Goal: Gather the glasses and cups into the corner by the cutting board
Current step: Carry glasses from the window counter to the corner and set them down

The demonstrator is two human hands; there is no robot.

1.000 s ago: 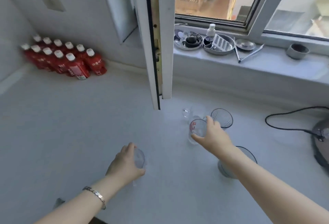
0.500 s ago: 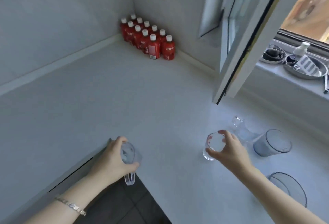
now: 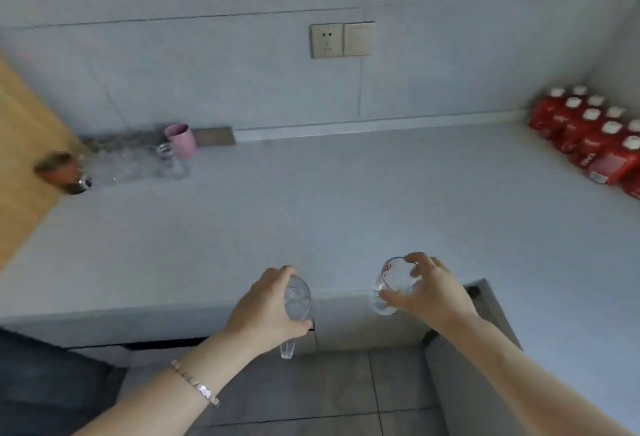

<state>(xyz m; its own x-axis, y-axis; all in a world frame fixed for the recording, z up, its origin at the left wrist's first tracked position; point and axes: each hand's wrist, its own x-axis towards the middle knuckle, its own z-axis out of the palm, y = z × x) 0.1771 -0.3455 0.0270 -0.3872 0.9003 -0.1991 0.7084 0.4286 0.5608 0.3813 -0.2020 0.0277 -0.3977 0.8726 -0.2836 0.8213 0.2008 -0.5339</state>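
Note:
My left hand (image 3: 265,311) grips a clear handled glass (image 3: 297,300), held in the air at the counter's front edge. My right hand (image 3: 427,292) holds a small clear glass with red markings (image 3: 390,285) by its rim, also lifted above the front edge. Far left on the counter, a pink cup (image 3: 181,140) stands beside several clear glasses (image 3: 138,162), blurred, next to the wooden cutting board (image 3: 20,144) leaning at the left.
A pack of red bottles (image 3: 599,137) with white caps fills the far right corner of the grey counter (image 3: 346,200). A wall socket (image 3: 341,40) sits above. A brown-topped item (image 3: 62,170) lies by the board. Tiled floor shows below.
The view has swung left from the window to the wall with the socket. Both hands have carried their glasses away from the window side to the counter's front edge.

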